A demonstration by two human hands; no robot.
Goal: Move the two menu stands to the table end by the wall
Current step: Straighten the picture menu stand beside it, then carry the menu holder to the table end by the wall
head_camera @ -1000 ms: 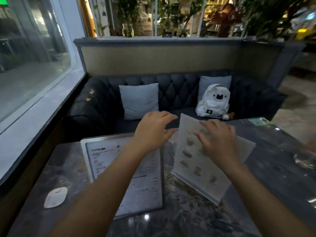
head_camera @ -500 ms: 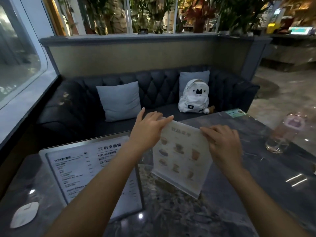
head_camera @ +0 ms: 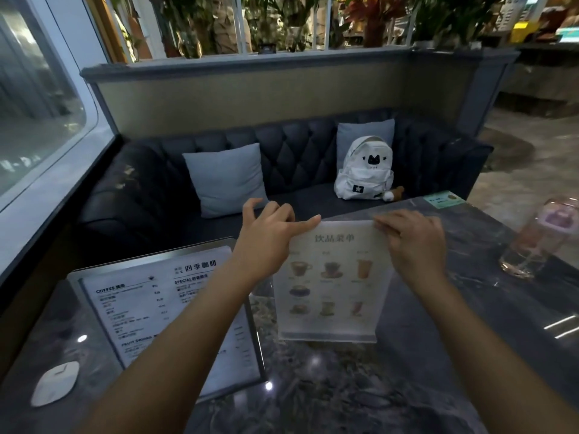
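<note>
Now both hands pinch the top corners of the drinks menu stand [head_camera: 332, 283], left hand [head_camera: 266, 245] at ten o'clock, right hand [head_camera: 413, 245] at two, its base on the table [head_camera: 454, 324]. Dragged leftward, it could knock the larger menu stand [head_camera: 163, 308] at nine o'clock. At three o'clock, the glass bottle [head_camera: 532, 245] looks nearly empty.

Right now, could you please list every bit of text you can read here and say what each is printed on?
"饮品菜单": heading of the picture menu, held by left hand and right hand.
"四季咖啡": top of the framed menu.
"COFFEE", "SPECIAL", "FRUIT DRINKS": its section headings.
Its item lines and prices: too small.
Green card: blurred.
Backpack: star patch, no words.
</note>
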